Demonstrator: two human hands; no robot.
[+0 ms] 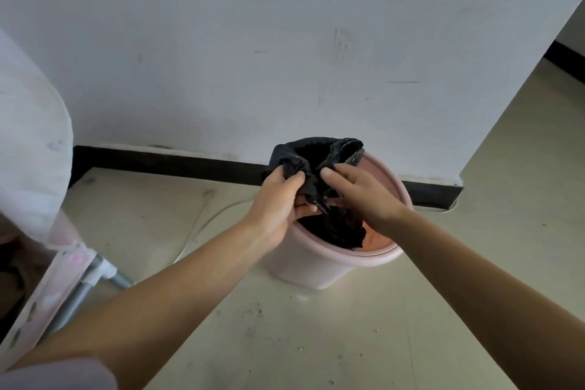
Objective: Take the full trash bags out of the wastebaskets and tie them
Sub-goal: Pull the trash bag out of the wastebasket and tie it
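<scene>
A pink round wastebasket [311,267] stands on the floor against the wall. A black trash bag [319,153] sits inside it, its top gathered above the rim. My left hand [278,199] grips a bunched fold of the bag's top on the left. My right hand [357,196] pinches the bag's other gathered side, thumb on top. The two hands meet over the basket's mouth. The bag's contents are hidden.
A white wall with a black baseboard [164,163] runs behind the basket. A pink-and-white fabric frame on a metal leg [71,291] stands at the left. A thin white cable [202,225] lies on the beige floor. The wall's corner [462,180] opens to the right.
</scene>
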